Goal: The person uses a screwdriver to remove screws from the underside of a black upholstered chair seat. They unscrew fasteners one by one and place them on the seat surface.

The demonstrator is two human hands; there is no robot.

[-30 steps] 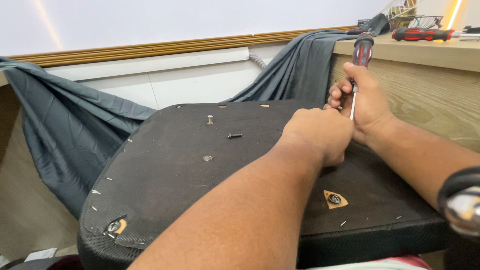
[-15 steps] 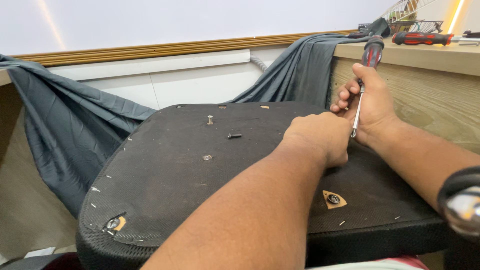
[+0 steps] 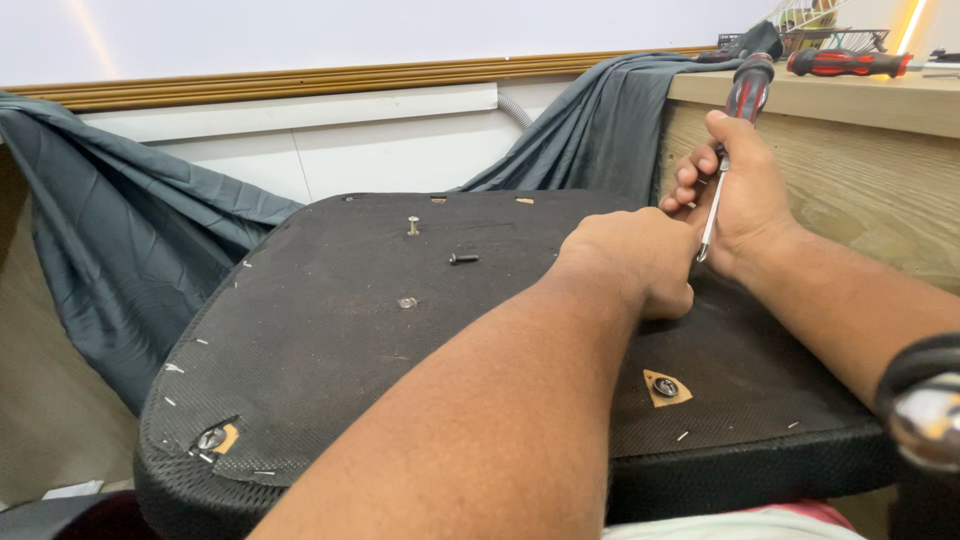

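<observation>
A black fabric-covered chair seat bottom (image 3: 330,350) lies tilted across my lap. My right hand (image 3: 735,195) grips a screwdriver (image 3: 745,90) with a red and black handle; its shaft slants down toward the seat behind my left hand. My left hand (image 3: 635,260) is a closed fist pressed on the seat by the shaft's tip; what it holds is hidden. A loose black screw (image 3: 463,258) lies on the seat, an upright bolt (image 3: 413,225) stands beyond it, and a flat screw head (image 3: 407,302) sits nearer me.
Grey cloth (image 3: 120,240) drapes behind and left of the seat. A wooden counter (image 3: 850,150) rises at the right, with a second red and black screwdriver (image 3: 850,63) and a wire basket (image 3: 825,30) on top. Corner bolts (image 3: 665,387) (image 3: 212,438) show through torn fabric.
The screwdriver has tilted and shifted slightly right and up with my right hand. My left fist stays pressed on the seat. The view has shifted a little.
</observation>
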